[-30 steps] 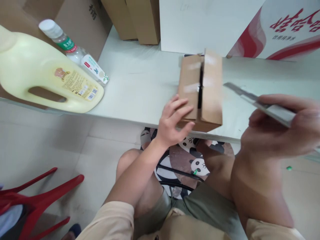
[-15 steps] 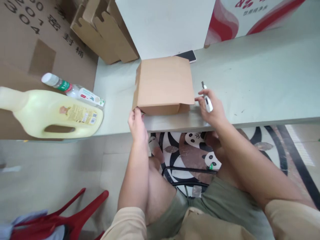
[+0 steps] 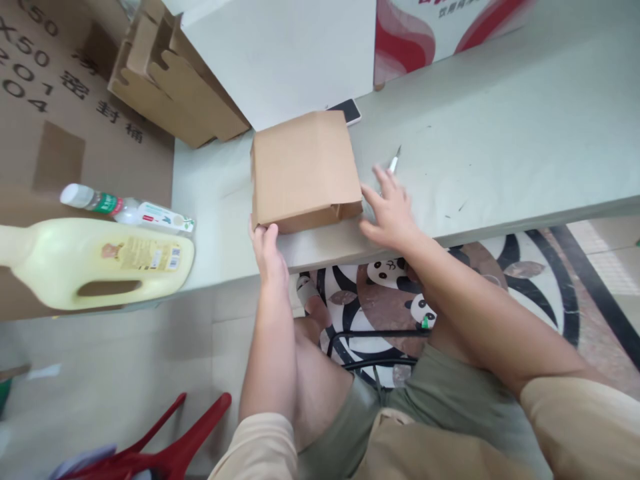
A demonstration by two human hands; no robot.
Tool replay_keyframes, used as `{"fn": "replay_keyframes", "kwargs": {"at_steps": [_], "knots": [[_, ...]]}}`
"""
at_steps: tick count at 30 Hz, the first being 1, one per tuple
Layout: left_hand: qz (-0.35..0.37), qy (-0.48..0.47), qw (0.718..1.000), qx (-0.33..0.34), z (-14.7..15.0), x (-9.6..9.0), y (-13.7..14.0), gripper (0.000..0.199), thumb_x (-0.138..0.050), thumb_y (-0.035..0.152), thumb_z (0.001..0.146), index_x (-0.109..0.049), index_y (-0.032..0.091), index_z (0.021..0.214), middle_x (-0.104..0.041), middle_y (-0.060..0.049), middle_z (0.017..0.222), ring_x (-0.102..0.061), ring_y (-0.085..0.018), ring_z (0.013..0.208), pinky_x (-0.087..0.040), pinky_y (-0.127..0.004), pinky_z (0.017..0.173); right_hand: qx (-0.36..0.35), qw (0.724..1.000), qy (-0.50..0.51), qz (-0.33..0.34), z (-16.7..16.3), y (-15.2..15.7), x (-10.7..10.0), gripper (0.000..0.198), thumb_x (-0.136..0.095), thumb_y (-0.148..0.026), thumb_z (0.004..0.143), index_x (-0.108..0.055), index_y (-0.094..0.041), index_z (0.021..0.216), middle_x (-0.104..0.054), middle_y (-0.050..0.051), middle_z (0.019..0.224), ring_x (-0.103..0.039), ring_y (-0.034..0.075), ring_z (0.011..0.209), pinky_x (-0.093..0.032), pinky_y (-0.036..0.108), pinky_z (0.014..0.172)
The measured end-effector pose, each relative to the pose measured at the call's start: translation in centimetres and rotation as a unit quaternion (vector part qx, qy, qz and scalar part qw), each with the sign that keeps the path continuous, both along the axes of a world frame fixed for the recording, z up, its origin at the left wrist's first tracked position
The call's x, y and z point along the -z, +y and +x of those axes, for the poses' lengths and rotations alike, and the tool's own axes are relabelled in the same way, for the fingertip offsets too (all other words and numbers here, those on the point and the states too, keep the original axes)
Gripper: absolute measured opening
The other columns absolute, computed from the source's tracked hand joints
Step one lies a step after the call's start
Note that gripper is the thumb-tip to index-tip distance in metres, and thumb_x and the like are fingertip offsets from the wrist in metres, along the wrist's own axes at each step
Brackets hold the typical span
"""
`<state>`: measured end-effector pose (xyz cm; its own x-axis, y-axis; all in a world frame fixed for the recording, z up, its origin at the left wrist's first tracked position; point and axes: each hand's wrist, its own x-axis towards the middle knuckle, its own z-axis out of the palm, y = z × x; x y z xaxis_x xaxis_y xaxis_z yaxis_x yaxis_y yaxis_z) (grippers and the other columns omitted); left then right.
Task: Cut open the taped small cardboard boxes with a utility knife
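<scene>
Brown cardboard box (image 3: 305, 167), slightly gaping, between left hand (image 3: 271, 255) and right hand (image 3: 393, 212), bare-bladed utility knife (image 3: 393, 164) just beyond right hand

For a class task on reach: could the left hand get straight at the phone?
Probably not: the box stands between the left hand, at its near left corner, and the phone beyond.

**Boxes and bottles on the pale table**

I'm watching a pale table (image 3: 525, 140) through the feed. Near its front edge I see a brown cardboard box (image 3: 305, 163); a slim knife (image 3: 395, 162) lies to its right, partly hidden, and a phone (image 3: 351, 112) just behind. White-and-red packaging (image 3: 410, 43) stands along the back. At the left I have a clear bottle (image 3: 131, 212) beside a yellow jug (image 3: 55, 260).
</scene>
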<state>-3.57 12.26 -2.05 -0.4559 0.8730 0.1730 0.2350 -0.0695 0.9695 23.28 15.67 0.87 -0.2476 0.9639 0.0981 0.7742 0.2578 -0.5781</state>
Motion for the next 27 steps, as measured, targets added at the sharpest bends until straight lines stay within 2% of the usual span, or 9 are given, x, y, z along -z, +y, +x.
{"fn": "replay_keyframes", "kwargs": {"at_steps": [3,6,9,11,13,16,19,23,27], "knots": [[0.001,-0.072,0.997,-0.027,1.0,-0.9,-0.3,0.041,-0.067,0.06,0.078,-0.06,0.024,0.095,-0.063,-0.005,0.122,-0.054,-0.022,0.128,-0.041,-0.037,0.115,-0.054,0.996,0.068,-0.031,-0.3,0.2,-0.8,0.083,-0.052,-0.035,0.081,-0.029,-0.017,0.159,-0.035,0.013,0.166,-0.022,0.042,0.156,-0.025,0.069,0.122],[0.033,-0.089,0.996,-0.007,2.2,-2.1,-0.6,0.044,-0.068,0.058,0.074,-0.059,0.024,0.101,-0.065,-0.005,0.117,-0.056,-0.023,0.126,-0.042,-0.035,0.111,-0.076,0.987,0.138,-0.016,-0.5,0.7,-1.2,0.088,-0.053,-0.039,0.081,-0.022,-0.016,0.16,-0.031,0.014,0.167,-0.027,0.037,0.155,-0.023,0.065,0.125],[0.056,-0.073,0.996,0.015,2.9,-3.0,-0.7,0.053,-0.07,0.054,0.07,-0.057,0.025,0.112,-0.065,-0.006,0.124,-0.055,-0.024,0.13,-0.041,-0.035,0.112,-0.08,0.983,0.164,-0.024,-0.8,1.1,-1.3,0.081,-0.057,-0.042,0.079,-0.034,-0.016,0.153,-0.041,0.018,0.161,-0.038,0.038,0.149,-0.02,0.066,0.125],[0.046,-0.061,0.996,0.034,3.1,-3.2,-0.9,0.06,-0.073,0.052,0.068,-0.053,0.026,0.118,-0.064,-0.007,0.128,-0.056,-0.024,0.131,-0.041,-0.035,0.111,-0.089,0.982,0.16,-0.048,-1.0,1.3,-1.3,0.063,-0.059,-0.042,0.081,-0.052,-0.014,0.137,-0.061,0.019,0.14,-0.052,0.038,0.134,-0.024,0.065,0.124],[0.037,-0.036,0.998,0.039,3.1,-3.1,-1.0,0.064,-0.076,0.052,0.068,-0.05,0.027,0.121,-0.063,-0.008,0.13,-0.057,-0.024,0.129,-0.043,-0.035,0.11,-0.087,0.981,0.167,-0.055,-1.1,1.3,-1.3,0.046,-0.061,-0.041,0.082,-0.061,-0.015,0.12,-0.07,0.016,0.119,-0.06,0.036,0.121,-0.03,0.062,0.121],[0.048,0.016,0.999,0.018,2.9,-2.6,-1.0,0.067,-0.076,0.058,0.071,-0.045,0.028,0.123,-0.061,-0.009,0.133,-0.059,-0.023,0.126,-0.045,-0.036,0.109,-0.037,0.974,0.218,-0.038,-1.0,1.2,-1.2,0.048,-0.068,-0.044,0.079,-0.058,-0.019,0.119,-0.068,0.014,0.119,-0.062,0.035,0.114,-0.043,0.06,0.108],[0.05,0.071,0.996,-0.019,2.4,-2.2,-0.8,0.068,-0.077,0.061,0.072,-0.045,0.025,0.12,-0.061,-0.012,0.128,-0.061,-0.022,0.122,-0.047,-0.038,0.108,0.02,0.963,0.266,-0.028,-0.6,1.0,-1.2,0.053,-0.071,-0.045,0.076,-0.052,-0.023,0.12,-0.065,0.012,0.121,-0.062,0.03,0.105,-0.053,0.05,0.091],[0.042,0.134,0.987,-0.072,1.8,-2.2,-0.8,0.079,-0.086,0.061,0.062,-0.049,0.021,0.119,-0.062,-0.012,0.123,-0.065,-0.021,0.111,-0.048,-0.04,0.109,0.034,0.949,0.313,-0.027,0.0,0.6,-1.3,0.045,-0.071,-0.046,0.075,-0.053,-0.024,0.109,-0.067,0.007,0.11,-0.062,0.023,0.092,-0.053,0.038,0.076],[0.04,0.162,0.984,-0.069,1.5,-2.6,-1.5,0.084,-0.085,0.065,0.061,-0.049,0.019,0.122,-0.065,-0.011,0.114,-0.066,-0.023,0.111,-0.053,-0.037,0.102,0.034,0.931,0.364,-0.016,0.2,-0.1,-1.5,0.033,-0.057,-0.054,0.087,-0.057,-0.022,0.093,-0.067,0.005,0.092,-0.061,0.018,0.085,-0.05,0.033,0.075]]}}
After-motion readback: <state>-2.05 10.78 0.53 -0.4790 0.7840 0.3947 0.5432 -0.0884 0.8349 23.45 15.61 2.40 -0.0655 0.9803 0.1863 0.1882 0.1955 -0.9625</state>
